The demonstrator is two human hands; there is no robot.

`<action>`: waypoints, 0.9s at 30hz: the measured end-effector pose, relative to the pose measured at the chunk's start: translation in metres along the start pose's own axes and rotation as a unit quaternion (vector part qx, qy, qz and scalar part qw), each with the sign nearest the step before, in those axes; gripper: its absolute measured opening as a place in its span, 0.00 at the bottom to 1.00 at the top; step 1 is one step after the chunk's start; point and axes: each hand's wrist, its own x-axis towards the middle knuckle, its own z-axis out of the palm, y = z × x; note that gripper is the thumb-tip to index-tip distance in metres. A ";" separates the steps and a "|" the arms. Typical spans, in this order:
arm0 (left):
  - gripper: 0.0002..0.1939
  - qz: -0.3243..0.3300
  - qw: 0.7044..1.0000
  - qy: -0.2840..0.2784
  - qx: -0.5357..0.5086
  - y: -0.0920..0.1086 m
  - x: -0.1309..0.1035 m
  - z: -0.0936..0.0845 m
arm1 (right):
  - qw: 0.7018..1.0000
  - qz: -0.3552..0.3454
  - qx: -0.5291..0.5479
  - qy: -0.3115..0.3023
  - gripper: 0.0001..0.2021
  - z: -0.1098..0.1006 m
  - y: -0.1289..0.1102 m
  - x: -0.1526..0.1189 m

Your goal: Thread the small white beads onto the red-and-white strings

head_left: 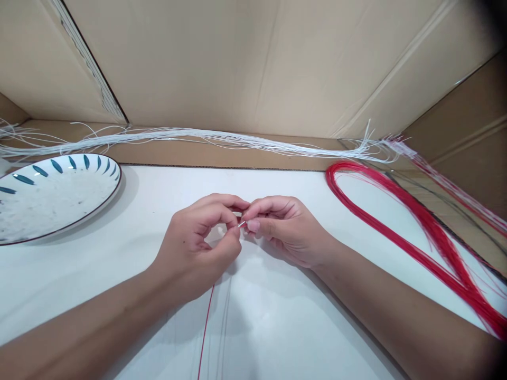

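Two hands meet mid-worktop (277, 327): the left hand (198, 248) and right hand (283, 229) each pinch shut on a tiny silvery metal piece (241, 224) between their fingertips. One thin red thread (206, 330) trails near. A white plate with blue leaf marks (51, 195) sits left, a red thread bundle (415, 227) right.

Patterned plate (55, 195), white strands (222, 138), red bundle (420, 232), cardboard (253, 58).
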 end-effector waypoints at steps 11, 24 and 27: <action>0.08 0.012 1.000 0.002 0.002 0.000 0.002 0.002 | 1.000 -0.013 0.000 0.017 0.07 0.000 0.001 0.001; 0.08 0.018 1.000 0.002 0.007 0.000 0.000 0.001 | 0.999 -0.031 0.011 -0.013 0.06 -0.003 0.004 0.001; 0.09 0.019 1.000 0.002 0.008 0.000 0.001 0.001 | 0.999 -0.032 0.017 -0.016 0.06 -0.003 0.005 0.001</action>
